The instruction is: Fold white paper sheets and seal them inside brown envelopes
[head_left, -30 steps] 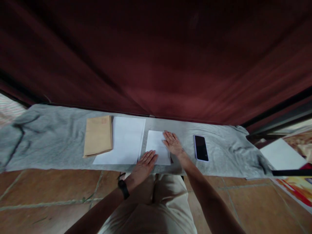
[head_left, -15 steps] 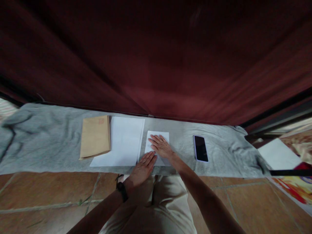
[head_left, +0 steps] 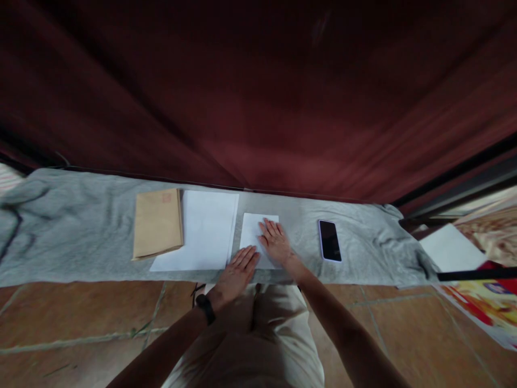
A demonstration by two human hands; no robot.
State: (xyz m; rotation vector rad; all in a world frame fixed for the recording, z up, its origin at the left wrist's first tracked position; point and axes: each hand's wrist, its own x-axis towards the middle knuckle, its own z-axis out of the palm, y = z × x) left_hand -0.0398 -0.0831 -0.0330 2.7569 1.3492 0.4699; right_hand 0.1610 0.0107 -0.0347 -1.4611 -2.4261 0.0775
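Observation:
A small white sheet of paper (head_left: 251, 226), seemingly folded, lies on the grey cloth in front of me. My right hand (head_left: 275, 242) rests flat on its right side, fingers spread and pointing away from me. At the near left corner of the paper, my left hand (head_left: 239, 269) lies flat with its fingers stretched out. Left of it are larger white sheets (head_left: 210, 231), lying flat. Brown envelopes (head_left: 157, 223) in a stack overlap the left part of those sheets.
The grey cloth (head_left: 92, 226) covers a long, narrow surface. A phone (head_left: 330, 241) with a dark screen lies to the right. Behind the surface hangs a dark red curtain (head_left: 274, 134). White paper (head_left: 452, 248) and a colourful printed bag (head_left: 484, 304) are at the far right.
My right hand has slid to the right across the small paper, from its middle to its right edge. The left hand stays at the near left corner. The view has shifted slightly.

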